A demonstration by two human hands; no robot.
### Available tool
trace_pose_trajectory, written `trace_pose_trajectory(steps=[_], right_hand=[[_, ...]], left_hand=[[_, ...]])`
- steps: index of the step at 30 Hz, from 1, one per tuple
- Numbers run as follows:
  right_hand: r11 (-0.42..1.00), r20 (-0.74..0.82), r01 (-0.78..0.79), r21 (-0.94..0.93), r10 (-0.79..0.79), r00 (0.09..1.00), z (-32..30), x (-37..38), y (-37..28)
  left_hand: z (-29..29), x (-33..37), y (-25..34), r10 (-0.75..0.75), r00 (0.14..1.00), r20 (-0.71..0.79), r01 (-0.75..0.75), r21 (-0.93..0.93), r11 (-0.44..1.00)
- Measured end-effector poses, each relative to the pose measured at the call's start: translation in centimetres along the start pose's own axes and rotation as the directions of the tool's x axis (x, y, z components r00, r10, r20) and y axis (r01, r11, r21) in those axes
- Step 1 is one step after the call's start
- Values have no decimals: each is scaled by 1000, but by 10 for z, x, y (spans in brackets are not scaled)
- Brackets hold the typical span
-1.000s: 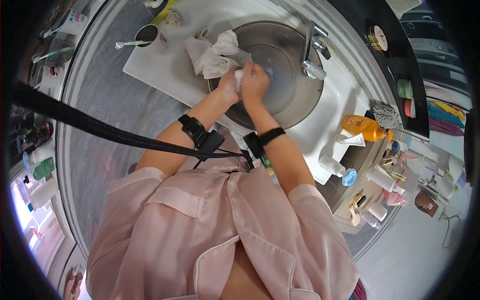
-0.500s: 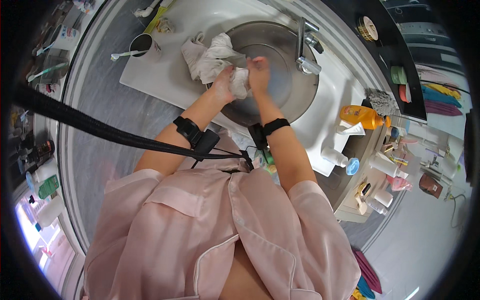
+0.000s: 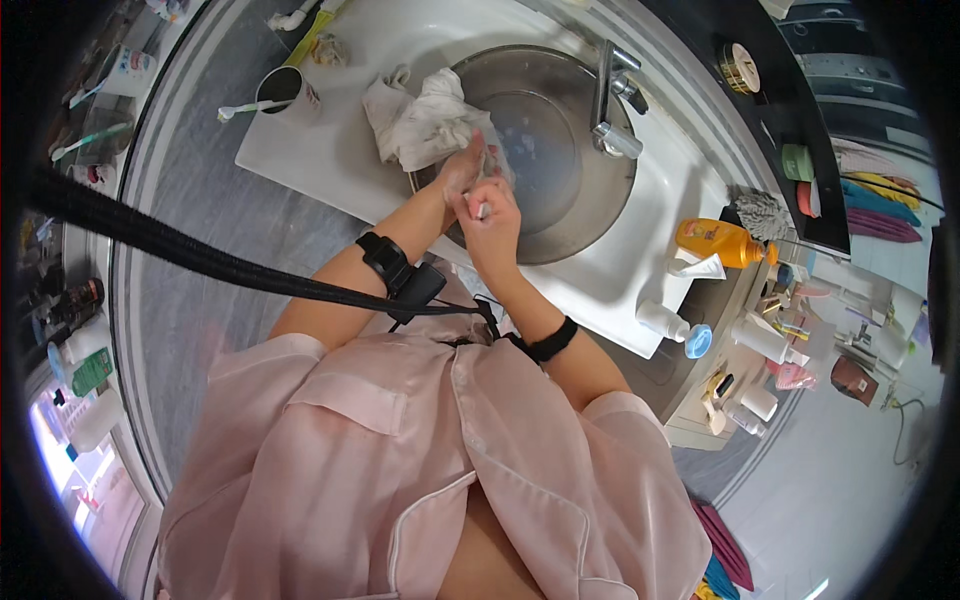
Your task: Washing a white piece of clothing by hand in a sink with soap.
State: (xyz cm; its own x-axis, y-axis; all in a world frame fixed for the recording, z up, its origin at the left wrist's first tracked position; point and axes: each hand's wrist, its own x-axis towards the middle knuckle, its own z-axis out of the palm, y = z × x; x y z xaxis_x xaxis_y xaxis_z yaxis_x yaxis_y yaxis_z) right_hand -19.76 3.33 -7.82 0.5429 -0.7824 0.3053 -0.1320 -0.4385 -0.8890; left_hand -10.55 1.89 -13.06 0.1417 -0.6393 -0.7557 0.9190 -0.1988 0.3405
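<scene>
A wet white cloth [image 3: 425,120] hangs over the left rim of a metal basin [image 3: 600,190] set in the white sink. Cloudy water [image 3: 545,160] lies in the basin. My left hand [image 3: 463,170] grips the cloth's near end at the basin's left side. Close against it, my right hand [image 3: 492,222] is curled into a fist, with a bit of white cloth showing between its fingers. The part of the cloth between my two hands is mostly hidden by my fingers.
A chrome faucet [image 3: 612,105] reaches over the basin's right side. An orange bottle [image 3: 715,240], a white tube [image 3: 698,266] and a white bottle [image 3: 662,316] lie at the sink's right edge. To the left stands a dark-mouthed cup [image 3: 290,92] with a toothbrush [image 3: 248,108].
My right hand has moved toward me and left, from over the water to beside my left hand, and closed into a fist. My left hand has shifted slightly right.
</scene>
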Motion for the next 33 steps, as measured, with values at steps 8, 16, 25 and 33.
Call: trace_pose_trajectory(steps=[8, 16, 25, 33], right_hand=[[920, -89, -256, -298, 240, 967, 1, 73, 56], [988, -71, 38, -147, -49, 996, 28, 36, 6], [891, -186, -295, -344, 243, 952, 13, 74, 48], [944, 21, -39, -328, 49, 999, 22, 46, 21]], left_hand=[[15, -2, -10, 91, 993, 74, -79, -149, 986], [-32, 40, 4, 29, 950, 310, 70, -305, 950], [-2, 18, -6, 107, 988, 114, -88, -165, 982], [-14, 13, -1, 110, 986, 122, -108, -20, 994]])
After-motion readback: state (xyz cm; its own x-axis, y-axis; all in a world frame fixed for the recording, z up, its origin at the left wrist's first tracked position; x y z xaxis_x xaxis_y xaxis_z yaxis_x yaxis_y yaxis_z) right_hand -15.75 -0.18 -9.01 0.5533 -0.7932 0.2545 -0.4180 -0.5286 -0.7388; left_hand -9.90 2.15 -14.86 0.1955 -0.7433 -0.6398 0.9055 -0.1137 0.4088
